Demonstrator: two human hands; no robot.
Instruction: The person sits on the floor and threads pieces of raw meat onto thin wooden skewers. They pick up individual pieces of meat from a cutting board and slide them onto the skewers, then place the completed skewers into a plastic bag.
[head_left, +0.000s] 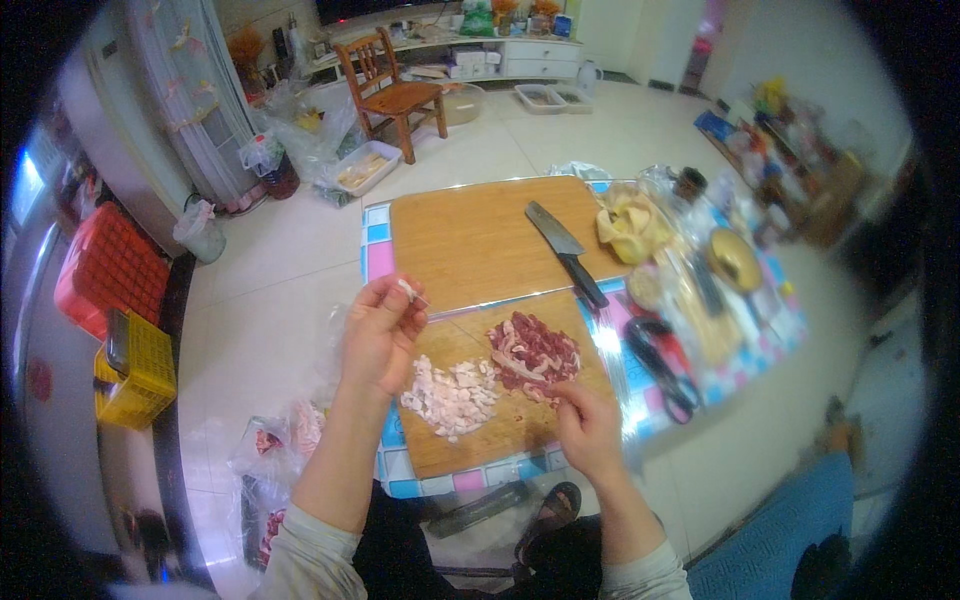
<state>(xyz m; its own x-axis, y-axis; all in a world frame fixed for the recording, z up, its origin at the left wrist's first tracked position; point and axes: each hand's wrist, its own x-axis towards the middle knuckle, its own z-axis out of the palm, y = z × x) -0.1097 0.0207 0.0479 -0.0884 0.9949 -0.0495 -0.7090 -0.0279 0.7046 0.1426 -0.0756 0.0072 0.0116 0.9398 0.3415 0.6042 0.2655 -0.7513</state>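
My left hand (386, 330) is raised over the left edge of the small wooden cutting board (525, 439). Its fingers pinch a small white piece of fat (407, 289), from which a thin pointed tip, apparently a skewer's, sticks out. Below it on the board lies a heap of diced white fat (450, 397). Right beside that is a pile of sliced red raw meat (534, 349). With thumb and index finger together, my right hand (590, 427) touches the near edge of the meat; whether a piece is between them is hidden.
A larger wooden board (472, 232) bears a black-handled kitchen knife (562, 247). To the right are scissors (664, 367), a bundle of thin sticks (701, 315) and a yellow oval dish (735, 259). Bagged meat (266, 442) sits at lower left. A wooden chair (390, 94) stands beyond.
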